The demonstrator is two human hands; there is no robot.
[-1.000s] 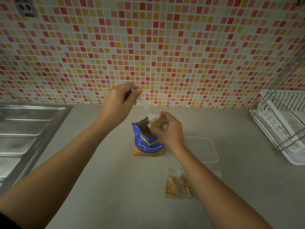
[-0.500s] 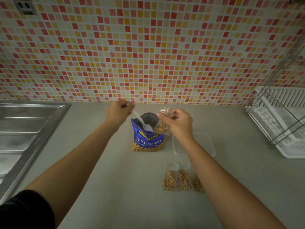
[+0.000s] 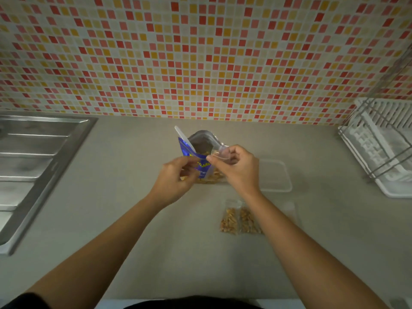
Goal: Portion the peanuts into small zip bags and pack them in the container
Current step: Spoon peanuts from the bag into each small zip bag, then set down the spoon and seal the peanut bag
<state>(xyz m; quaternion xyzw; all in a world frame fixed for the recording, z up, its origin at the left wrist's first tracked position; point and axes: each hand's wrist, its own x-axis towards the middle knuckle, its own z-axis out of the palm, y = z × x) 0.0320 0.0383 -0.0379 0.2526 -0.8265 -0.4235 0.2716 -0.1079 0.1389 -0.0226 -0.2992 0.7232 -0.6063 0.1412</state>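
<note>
Sealing looks like the step in hand now, because the spoon (image 3: pixel 184 139) I was holding a moment ago stands left in the blue peanut bag (image 3: pixel 201 152), handle leaning out toward the back-left, and my left hand (image 3: pixel 176 179) has come off it and moved in toward the small bag.

Going from the left: the steel sink (image 3: pixel 33 157) sits at the counter's left edge, well apart from the work. My left hand is next, fingers curled and pinching toward the clear zip bag (image 3: pixel 219 153); blur keeps me from telling whether it truly grips the film or only touches it. The peanut bag stands open near the middle of the counter (image 3: pixel 124 219), toward the back wall, partly hidden behind both hands. My right hand (image 3: pixel 234 168) is pinched on the zip bag's top edge, holding it up in front of the big bag's mouth. I judge this portion filled and ready to press closed.

Nearer the front edge, just right of centre, 2 filled zip bags (image 3: pixel 239 218) lie side by side, touching; my right forearm may cover more. Behind them, just right of my right hand, the clear container (image 3: pixel 275 175) sits with nothing visible in it, so packing is not begun. The white dish rack (image 3: pixel 379 148) fills the back-right corner, out of the way. Nothing blocks the container except my own right arm crossing before it.
</note>
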